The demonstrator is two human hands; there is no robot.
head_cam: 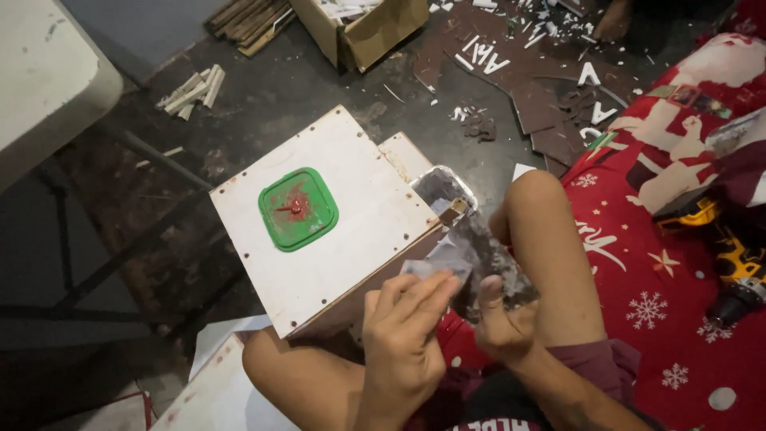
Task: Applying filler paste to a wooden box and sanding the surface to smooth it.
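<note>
Head view: dark concrete floor (pixel 319 88) strewn with white scraps, a cardboard box (pixel 363 28), a red printed blanket (pixel 678 303); white board box (pixel 319 231) bearing a green lid (pixel 298 209) rests against the knees. Left hand (pixel 407 335) pinches a pale sheet (pixel 443 259), right hand (pixel 499 323) clamps a grey smeared scraper (pixel 479 247) just beside the box edge. Step judged: wiping the blade, calling for steady strokes; blade tip, tray (pixel 443 185) contents unclear.

white board (pixel 351 231) w/ green lid (pixel 298 209) blocks left; bent knee (pixel 542 239) blocks right; narrow gap btwn
</note>
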